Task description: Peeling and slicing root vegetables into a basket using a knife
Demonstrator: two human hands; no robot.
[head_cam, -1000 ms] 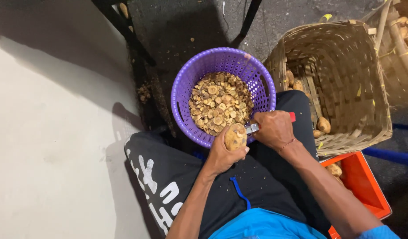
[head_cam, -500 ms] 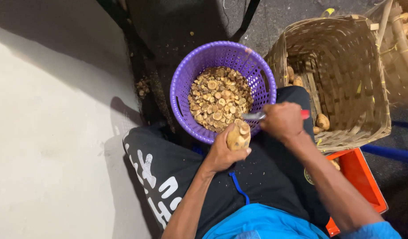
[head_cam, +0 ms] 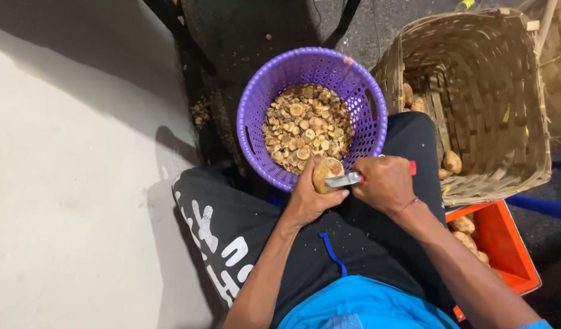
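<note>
Fingers [head_cam: 320,198] round potato [head_cam: 326,172], knife [head_cam: 344,180] in rt hand [head_cam: 385,183]

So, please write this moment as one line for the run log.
left hand: holds tuber | right hand: holds knife, blade on tuber | purple basket: cut pieces | woven basket: tubers

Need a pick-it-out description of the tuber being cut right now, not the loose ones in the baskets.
Start at the round purple plastic basket of cut brown pieces. At its near rim, the left hand grips one tan tuber, with the knife in the right hand laid against it. Unlike those in the woven basket, it is held.
</note>
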